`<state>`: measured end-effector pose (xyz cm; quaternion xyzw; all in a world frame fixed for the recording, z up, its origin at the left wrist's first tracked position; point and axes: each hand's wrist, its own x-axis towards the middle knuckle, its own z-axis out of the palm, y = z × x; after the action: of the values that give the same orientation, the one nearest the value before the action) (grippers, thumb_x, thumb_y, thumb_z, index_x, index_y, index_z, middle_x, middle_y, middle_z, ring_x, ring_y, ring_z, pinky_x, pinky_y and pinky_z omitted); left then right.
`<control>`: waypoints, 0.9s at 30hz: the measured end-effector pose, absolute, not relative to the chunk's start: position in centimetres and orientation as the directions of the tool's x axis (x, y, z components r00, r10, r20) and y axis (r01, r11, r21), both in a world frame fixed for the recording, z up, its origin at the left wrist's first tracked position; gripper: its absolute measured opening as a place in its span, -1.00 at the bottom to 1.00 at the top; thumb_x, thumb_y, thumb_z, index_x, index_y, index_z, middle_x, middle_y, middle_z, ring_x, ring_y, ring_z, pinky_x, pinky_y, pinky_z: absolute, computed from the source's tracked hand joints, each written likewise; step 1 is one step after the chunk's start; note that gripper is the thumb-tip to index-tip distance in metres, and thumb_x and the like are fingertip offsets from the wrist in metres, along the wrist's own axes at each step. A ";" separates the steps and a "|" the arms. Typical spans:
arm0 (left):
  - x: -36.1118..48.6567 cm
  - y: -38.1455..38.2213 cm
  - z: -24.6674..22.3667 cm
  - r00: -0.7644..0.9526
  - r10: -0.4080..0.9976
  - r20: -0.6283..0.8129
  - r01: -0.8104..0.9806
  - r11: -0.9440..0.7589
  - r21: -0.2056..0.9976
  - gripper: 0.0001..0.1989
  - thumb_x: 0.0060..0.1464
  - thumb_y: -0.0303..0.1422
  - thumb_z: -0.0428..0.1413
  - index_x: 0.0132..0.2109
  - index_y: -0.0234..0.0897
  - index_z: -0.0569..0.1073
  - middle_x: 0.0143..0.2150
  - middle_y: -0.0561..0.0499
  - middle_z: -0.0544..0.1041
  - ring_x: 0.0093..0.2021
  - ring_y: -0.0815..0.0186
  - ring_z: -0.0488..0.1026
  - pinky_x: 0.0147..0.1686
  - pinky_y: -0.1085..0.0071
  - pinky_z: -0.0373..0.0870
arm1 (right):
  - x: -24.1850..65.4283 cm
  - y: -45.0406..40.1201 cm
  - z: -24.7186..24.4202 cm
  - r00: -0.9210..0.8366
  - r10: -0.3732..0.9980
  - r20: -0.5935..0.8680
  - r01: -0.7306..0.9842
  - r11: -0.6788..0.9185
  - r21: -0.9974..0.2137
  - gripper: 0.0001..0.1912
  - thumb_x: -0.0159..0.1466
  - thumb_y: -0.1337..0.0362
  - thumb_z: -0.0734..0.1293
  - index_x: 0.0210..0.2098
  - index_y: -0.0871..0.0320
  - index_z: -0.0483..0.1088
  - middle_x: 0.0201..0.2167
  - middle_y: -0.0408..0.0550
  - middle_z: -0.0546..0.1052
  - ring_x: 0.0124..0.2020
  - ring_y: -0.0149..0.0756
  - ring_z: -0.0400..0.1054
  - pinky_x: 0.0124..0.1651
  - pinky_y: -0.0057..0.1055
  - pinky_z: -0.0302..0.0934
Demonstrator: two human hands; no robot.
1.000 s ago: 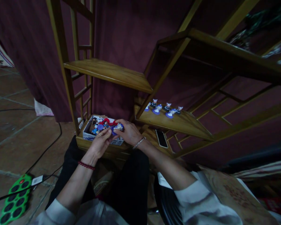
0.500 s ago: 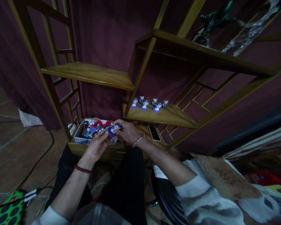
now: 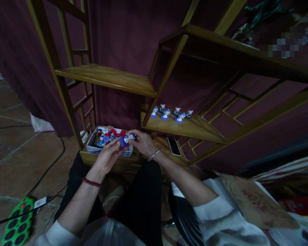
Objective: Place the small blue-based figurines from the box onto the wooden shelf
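Between both hands is a small purple-and-white figurine on a round purple base. My left hand grips it by the base, fingers closed. From the other side, my right hand pinches its upper end. Just behind and left of the hands stands an open box full of jumbled small figurines, with red, blue and black parts showing. On the shelf to the right, three purple-and-white figurines stand in front of several dark-based ones.
A phone lies on the lower board right of my hands. A higher wooden shelf juts out above the box. Green power strip and cables are on the floor at left; a black round stool stands by my right leg.
The view has shifted, so the shelves appear farther right. Both hands still hold the figurine, which is turned slightly and shows more of its front.
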<state>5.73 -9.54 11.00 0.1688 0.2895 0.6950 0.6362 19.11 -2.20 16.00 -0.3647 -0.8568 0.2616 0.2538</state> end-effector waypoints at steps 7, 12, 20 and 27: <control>4.6 -9.7 10.8 -0.175 0.971 -0.165 -0.788 -0.037 0.615 -0.83 -0.07 -0.57 0.11 -0.25 -0.42 0.49 -0.24 -0.11 0.53 -0.22 0.27 0.46 -0.04 0.24 0.33 | 17.9 -1.3 14.7 -0.658 0.714 0.241 0.371 0.585 -0.721 -0.74 0.08 0.29 0.25 -0.21 0.14 0.37 -0.38 -0.18 0.45 -0.41 -0.44 0.29 -0.30 -0.51 0.17; 4.2 -9.5 10.5 -0.175 0.970 -0.168 -0.790 -0.036 0.612 -0.84 -0.06 -0.56 0.11 -0.27 -0.42 0.49 -0.28 -0.08 0.55 -0.24 0.27 0.47 -0.05 0.23 0.34 | 17.5 -1.0 14.5 -0.671 0.702 0.238 0.327 0.568 -0.755 -0.74 0.08 0.29 0.26 -0.22 0.17 0.38 -0.38 -0.17 0.45 -0.41 -0.44 0.29 -0.30 -0.50 0.18; 3.9 -9.3 10.1 -0.180 0.966 -0.187 -0.776 -0.022 0.630 -0.84 -0.07 -0.55 0.12 -0.27 -0.41 0.50 -0.27 -0.09 0.54 -0.25 0.26 0.47 -0.08 0.25 0.36 | 17.2 -0.6 13.4 -0.684 0.694 0.222 0.330 0.567 -0.755 -0.74 0.09 0.29 0.26 -0.19 0.12 0.37 -0.32 -0.18 0.47 -0.36 -0.42 0.33 -0.26 -0.49 0.19; 3.7 -9.2 9.7 -0.197 0.959 -0.202 -0.772 -0.025 0.635 -0.88 -0.09 -0.54 0.14 -0.31 -0.41 0.51 -0.33 -0.08 0.54 -0.29 0.30 0.47 -0.10 0.23 0.37 | 16.9 -0.9 14.0 -0.719 0.641 0.267 0.319 0.646 -0.693 -0.76 0.10 0.34 0.25 -0.21 0.13 0.37 -0.28 -0.16 0.47 -0.31 -0.42 0.33 -0.20 -0.48 0.17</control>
<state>3.70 -9.16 9.75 0.1435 0.3266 0.7013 0.6172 16.94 -0.93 14.02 -0.2755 -0.8710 0.3177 0.2539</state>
